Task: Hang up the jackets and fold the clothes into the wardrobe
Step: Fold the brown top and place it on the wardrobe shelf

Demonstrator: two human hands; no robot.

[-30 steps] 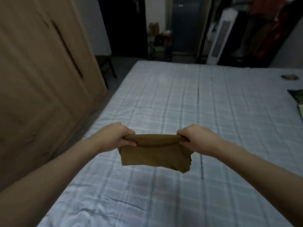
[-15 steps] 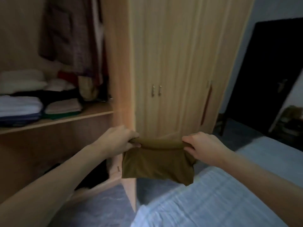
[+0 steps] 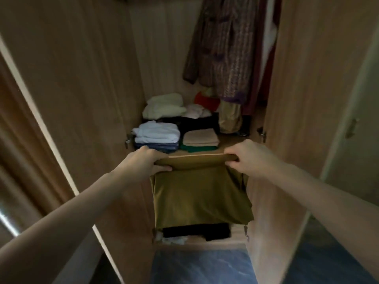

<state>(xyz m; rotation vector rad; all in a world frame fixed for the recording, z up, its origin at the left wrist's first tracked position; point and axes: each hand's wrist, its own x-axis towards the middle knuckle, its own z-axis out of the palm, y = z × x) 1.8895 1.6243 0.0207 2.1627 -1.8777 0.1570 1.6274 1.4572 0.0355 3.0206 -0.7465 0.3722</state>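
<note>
A folded olive-brown garment (image 3: 202, 195) hangs in front of the open wardrobe, just before the front edge of its shelf (image 3: 231, 141). My left hand (image 3: 146, 162) pinches its top left corner and my right hand (image 3: 249, 158) grips its top right corner. On the shelf lie folded stacks: a white and blue pile (image 3: 156, 136) at the left, a beige piece on a green one (image 3: 201, 139) in the middle, and white bundles (image 3: 164, 106) behind. A purple-brown knitted jacket (image 3: 223, 50) hangs above the shelf at the right.
The wardrobe's left door (image 3: 67, 99) and right door (image 3: 307, 89) stand open on either side of my arms. Below the shelf, dark clothes (image 3: 196, 231) lie in the lower compartment. The floor (image 3: 201, 267) is dark blue.
My view swung from the bed to the left, to face the open wardrobe. Both hands kept hold of the olive-brown garment and carried it up to the shelf's front edge.
</note>
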